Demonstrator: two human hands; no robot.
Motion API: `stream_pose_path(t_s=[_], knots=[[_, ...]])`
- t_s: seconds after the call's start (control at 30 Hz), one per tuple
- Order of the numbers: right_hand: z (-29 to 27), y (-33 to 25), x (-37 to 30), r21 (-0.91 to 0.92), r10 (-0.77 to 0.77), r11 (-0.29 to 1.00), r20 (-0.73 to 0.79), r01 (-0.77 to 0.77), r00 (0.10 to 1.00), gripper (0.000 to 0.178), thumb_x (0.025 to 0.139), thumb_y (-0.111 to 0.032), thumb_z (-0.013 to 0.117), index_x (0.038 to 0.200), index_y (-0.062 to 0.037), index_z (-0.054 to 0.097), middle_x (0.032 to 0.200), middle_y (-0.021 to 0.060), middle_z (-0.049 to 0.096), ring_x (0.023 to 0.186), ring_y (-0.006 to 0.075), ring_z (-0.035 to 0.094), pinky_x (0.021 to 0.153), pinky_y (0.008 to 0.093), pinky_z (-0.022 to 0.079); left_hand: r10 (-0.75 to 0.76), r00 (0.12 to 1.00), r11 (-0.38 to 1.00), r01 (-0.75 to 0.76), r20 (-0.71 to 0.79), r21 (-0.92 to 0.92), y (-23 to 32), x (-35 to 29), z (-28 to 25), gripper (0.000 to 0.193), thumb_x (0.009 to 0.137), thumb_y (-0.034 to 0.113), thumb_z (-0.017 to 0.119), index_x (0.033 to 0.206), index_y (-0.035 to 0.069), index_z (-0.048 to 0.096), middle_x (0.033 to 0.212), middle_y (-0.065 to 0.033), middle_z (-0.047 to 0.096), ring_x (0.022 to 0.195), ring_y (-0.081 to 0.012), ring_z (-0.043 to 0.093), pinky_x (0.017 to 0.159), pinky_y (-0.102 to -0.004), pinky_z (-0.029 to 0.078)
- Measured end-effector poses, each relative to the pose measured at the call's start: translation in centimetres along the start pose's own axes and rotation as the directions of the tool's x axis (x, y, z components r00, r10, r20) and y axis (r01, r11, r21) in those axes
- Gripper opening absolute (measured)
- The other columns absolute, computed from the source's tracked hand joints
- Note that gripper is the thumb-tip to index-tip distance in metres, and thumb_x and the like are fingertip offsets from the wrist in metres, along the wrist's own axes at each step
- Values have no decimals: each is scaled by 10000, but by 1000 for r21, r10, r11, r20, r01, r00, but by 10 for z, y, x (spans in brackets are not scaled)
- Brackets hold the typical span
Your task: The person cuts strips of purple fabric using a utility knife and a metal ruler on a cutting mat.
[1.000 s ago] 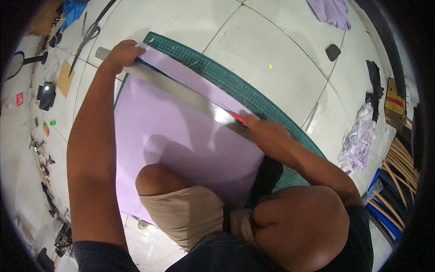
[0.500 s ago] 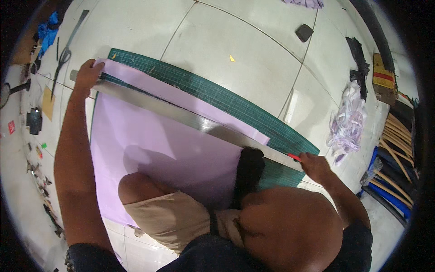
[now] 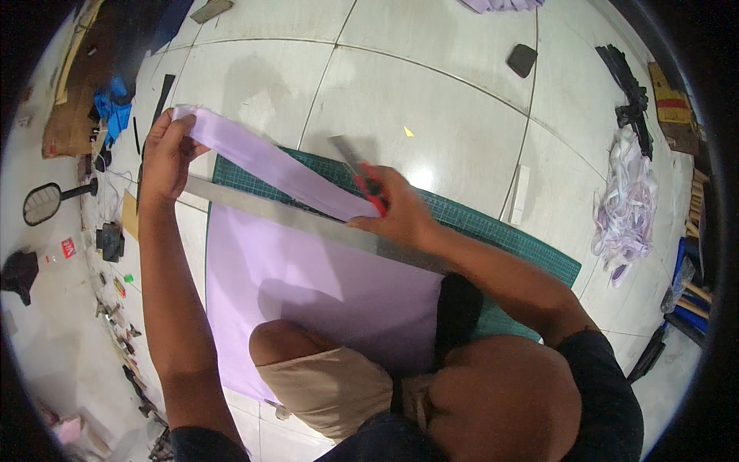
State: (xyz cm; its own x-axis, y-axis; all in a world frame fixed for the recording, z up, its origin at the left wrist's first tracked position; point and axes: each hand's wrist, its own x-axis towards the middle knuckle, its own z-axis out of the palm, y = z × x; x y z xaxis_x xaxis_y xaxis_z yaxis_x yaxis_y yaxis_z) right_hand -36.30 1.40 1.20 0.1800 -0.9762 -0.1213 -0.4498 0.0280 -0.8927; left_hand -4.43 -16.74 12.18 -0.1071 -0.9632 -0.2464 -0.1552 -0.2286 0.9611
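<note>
My left hand (image 3: 168,154) pinches the far-left end of a lavender fabric strip (image 3: 269,163) and holds it raised off the floor. My right hand (image 3: 406,214) grips a red-handled cutter knife (image 3: 372,189), its grey blade pointing up and away. That hand's thumb rests by the strip's other end; whether it also pinches the strip, I cannot tell. Below the strip a long metal ruler (image 3: 258,202) lies along the edge of a larger lavender fabric sheet (image 3: 331,281). Both lie over a green cutting mat (image 3: 500,242). My black-covered foot (image 3: 459,304) presses on the sheet's right edge.
A pile of white and lavender scraps (image 3: 625,204) lies at the right. A black block (image 3: 522,60) and a white bar (image 3: 519,194) sit on the tiled floor. Farther left are a racket-shaped tool (image 3: 46,202), a blue bag (image 3: 113,109) and several small items.
My left hand has lifted the strip's end from beside the ruler. My right hand has moved left with the cutter knife, from the ruler's right end to the strip's near end.
</note>
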Motion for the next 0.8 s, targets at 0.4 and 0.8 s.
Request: stream_pose_path(t_s=[0.4, 0.8], knots=[[2, -18, -14, -39, 420, 907, 175, -420, 891, 590, 792, -319, 813, 1175, 14, 511, 1048, 209, 623, 1007, 325, 641, 843, 437, 513, 68, 976, 895, -151, -206, -420, -3, 28, -54, 201, 961, 178, 587, 1092, 26, 588, 999, -74, 682, 911, -165, 684, 890, -315, 571], [-125, 33, -58, -472, 391, 786, -124, -400, 912, 418, 790, -181, 799, 1050, -32, 508, 993, 197, 651, 926, 367, 663, 775, 456, 520, -120, 979, 993, 116, -166, -29, -93, 61, -13, 140, 942, 165, 601, 988, 38, 565, 925, -80, 656, 797, -163, 654, 785, -303, 567]])
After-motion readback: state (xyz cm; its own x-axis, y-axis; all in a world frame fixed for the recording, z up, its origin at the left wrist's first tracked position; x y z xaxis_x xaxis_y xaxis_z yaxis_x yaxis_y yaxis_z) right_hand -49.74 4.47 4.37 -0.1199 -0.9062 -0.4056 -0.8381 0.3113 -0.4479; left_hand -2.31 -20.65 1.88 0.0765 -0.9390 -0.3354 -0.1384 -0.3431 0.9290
